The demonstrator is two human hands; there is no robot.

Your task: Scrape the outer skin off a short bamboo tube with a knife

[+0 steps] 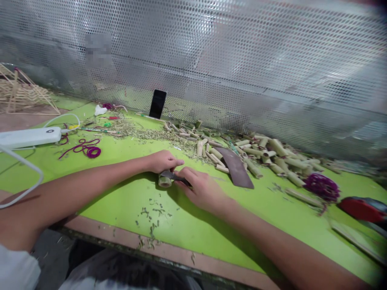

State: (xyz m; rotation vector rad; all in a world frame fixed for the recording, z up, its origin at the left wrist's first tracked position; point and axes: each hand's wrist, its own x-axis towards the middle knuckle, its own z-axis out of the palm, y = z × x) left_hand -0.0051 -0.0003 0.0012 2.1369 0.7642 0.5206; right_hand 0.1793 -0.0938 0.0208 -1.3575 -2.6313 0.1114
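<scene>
Near the front edge of the green table (pixel 121 209), a short bamboo piece (pixel 165 182) sits beneath your left hand (pixel 163 160), whose fingers are curled on it. Your right hand (pixel 199 187) is clenched around the handle of a small knife (pixel 175 176), its blade lying against the top of the bamboo. Your left thumb (pixel 177 162) points toward the right hand, just beside the blade; if the edge skids on the rounded surface, it could nick that thumb. A loose left grip could let the bamboo roll under pressure, since it is a round section. Loose shavings (pixel 154 213) lie scattered on the table in front of you and might make the surface slippery.

Most of your left fingertips are hidden behind the hand and bamboo, so you cannot tell how firm that hold is. Your right fingers cover part of the handle, and the cutting edge is too small to make out. On the far right, a red-and-dark object (pixel 363 209) is blurred.
</scene>
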